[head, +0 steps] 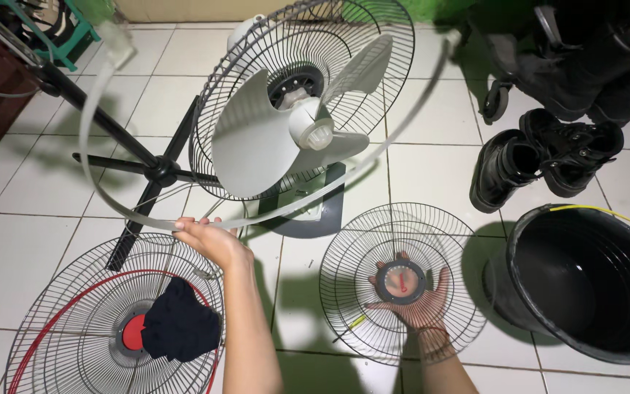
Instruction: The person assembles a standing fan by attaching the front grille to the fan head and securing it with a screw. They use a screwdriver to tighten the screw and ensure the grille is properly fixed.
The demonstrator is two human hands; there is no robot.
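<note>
Two hands are at work, each with its own part. Your left hand [209, 239] pinches the near edge of a thin pale band [103, 157], a big loop of trim that rises away from you and sweeps round in front of the fan. Its fingers are closed narrow on the strip. The loop's widest span runs left to right, from the far left by the stand pole [103, 120] across to the far right by the boots; the gripped point sits at its near side, left of centre.

Your right hand [417, 299] is spread wide and flat beneath the small wire guard [402, 281], palm up under its round hub, holding it near you and to the right. That guard lies flat, face up, right of the loop's gripped point and well apart from it, so the left hand is the nearer one to the band and the right is the nearer to the guard.

Count: one fan head [304, 95] with three blades inside its rear cage, far centre. Two loose guards, the small one in your hand and a large red-rimmed guard [74, 321] near left with a dark cloth [180, 321] on it. One black bucket [585, 281] near right. Two black boots [541, 157] far right.
</note>
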